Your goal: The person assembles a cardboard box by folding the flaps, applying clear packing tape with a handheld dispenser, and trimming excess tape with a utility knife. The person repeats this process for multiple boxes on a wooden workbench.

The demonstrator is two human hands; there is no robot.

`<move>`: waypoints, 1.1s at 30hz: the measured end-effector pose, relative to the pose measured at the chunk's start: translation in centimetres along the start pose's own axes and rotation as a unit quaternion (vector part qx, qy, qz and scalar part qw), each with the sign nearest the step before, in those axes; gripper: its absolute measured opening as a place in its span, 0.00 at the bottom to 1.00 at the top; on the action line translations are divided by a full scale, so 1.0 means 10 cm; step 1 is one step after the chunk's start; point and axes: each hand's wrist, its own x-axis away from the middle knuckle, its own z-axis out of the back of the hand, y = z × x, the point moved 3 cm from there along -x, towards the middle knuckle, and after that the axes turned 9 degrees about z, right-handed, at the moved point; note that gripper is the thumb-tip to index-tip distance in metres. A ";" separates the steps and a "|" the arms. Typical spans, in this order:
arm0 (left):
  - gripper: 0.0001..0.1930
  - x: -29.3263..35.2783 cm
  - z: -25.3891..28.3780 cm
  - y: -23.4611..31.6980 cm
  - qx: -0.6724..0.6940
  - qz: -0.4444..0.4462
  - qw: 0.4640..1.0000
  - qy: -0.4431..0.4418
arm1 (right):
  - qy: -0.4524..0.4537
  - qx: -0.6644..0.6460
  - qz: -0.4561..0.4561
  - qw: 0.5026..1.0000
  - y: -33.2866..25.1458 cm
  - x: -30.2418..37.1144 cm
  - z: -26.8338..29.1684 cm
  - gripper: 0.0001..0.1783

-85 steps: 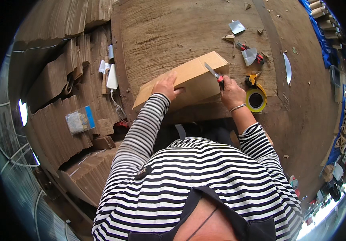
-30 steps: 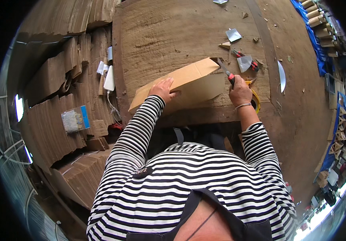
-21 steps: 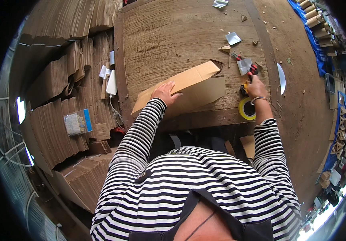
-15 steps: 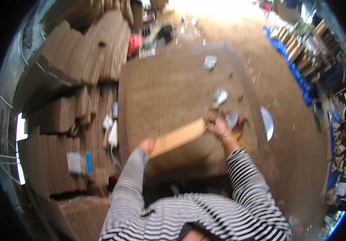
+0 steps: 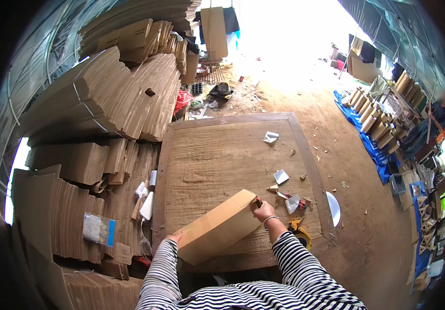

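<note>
A long, narrow cardboard box [image 5: 220,227] lies slanted over the near part of the wooden table [image 5: 196,155], its right end farther from me. My left hand [image 5: 176,237] grips its near left end; some of the fingers are hidden behind the cardboard. At the right end, my right hand [image 5: 265,211] is closed round a small dark tool [image 5: 258,203], whose kind I cannot make out, and is against the box edge. Just right of that wrist lies a yellow tape dispenser [image 5: 301,235]. A red-handled tool [image 5: 301,205] and white paper scraps [image 5: 281,176] lie beyond it.
Tall stacks of flattened cardboard [image 5: 78,212] crowd the table's left side. A white half-round sheet [image 5: 333,208] sticks out past the right edge. Rolls [image 5: 369,119] line a blue tarp [image 5: 372,150] at the far right, near another person [image 5: 434,121].
My view has tilted up, showing more of the background. The box now shows its broad side and stands more steeply slanted. Both hands stay on it at its two ends.
</note>
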 end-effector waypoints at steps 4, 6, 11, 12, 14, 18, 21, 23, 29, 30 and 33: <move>0.29 0.57 0.07 -0.17 0.337 -0.061 0.934 -0.097 | 0.122 -0.070 0.100 0.985 -0.36 0.36 0.04 0.26; 0.19 0.17 0.07 -0.51 0.435 -0.112 0.893 -0.015 | 0.142 -0.131 0.187 0.963 -0.52 0.47 0.04 0.28; 0.28 0.67 0.05 -0.23 0.632 -0.089 0.762 0.103 | 0.144 -0.356 0.109 0.917 0.15 0.52 -0.21 0.34; 0.27 0.56 0.00 -0.36 0.604 -0.152 0.773 0.116 | 0.122 -0.383 0.081 0.912 0.38 0.51 -0.34 0.31; 0.26 0.55 -0.22 -0.43 0.491 -0.147 0.840 0.179 | 0.135 -0.401 -0.001 0.906 0.77 0.74 -0.48 0.25; 0.31 0.32 -0.71 -0.65 0.519 -0.179 0.820 0.160 | 0.265 -0.280 -0.054 0.921 1.63 1.05 -0.67 0.26; 0.34 0.61 -0.47 -0.54 0.440 -0.197 0.822 0.302 | 0.217 -0.117 0.012 0.969 1.24 1.39 -0.31 0.26; 0.36 0.89 -0.18 -0.17 0.278 -0.346 0.784 0.434 | 0.243 -0.036 0.123 0.962 1.10 1.35 -0.21 0.24; 0.38 1.42 -0.36 1.59 -0.057 -0.496 0.821 0.278 | 0.130 0.139 0.185 0.964 0.17 0.77 -0.02 0.14; 0.40 1.39 -0.49 1.80 -0.120 -0.472 0.833 0.262 | 0.113 0.172 0.194 0.959 0.08 0.68 -0.02 0.13; 0.41 1.50 -0.65 2.30 -0.263 -0.297 0.913 0.095 | 0.080 0.234 0.168 0.954 0.05 0.49 0.00 0.10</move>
